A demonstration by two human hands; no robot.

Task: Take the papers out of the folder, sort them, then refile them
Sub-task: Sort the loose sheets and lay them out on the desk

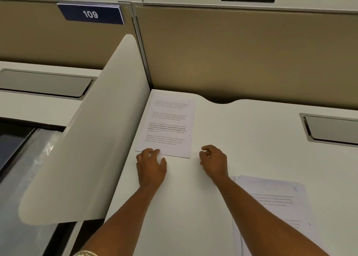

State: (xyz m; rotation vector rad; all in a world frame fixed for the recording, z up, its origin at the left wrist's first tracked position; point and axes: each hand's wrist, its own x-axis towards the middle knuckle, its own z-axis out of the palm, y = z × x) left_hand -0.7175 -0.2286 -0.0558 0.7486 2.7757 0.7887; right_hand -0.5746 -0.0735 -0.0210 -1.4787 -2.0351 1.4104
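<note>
A printed sheet [168,124] lies flat in the far left corner of the white desk [242,139]. My left hand [151,166] rests at the sheet's near edge, fingertips touching its lower left corner. My right hand [214,161] hovers just right of the sheet with fingers loosely curled, holding nothing. A stack of papers [275,201], apparently in a clear folder, lies at the near right, partly hidden by my right forearm.
A curved white side divider [93,139] bounds the desk on the left and a tan partition [242,52] at the back. A grey cable hatch [333,130] is set into the desk at the right. A "109" sign [91,14] hangs on the neighbouring partition.
</note>
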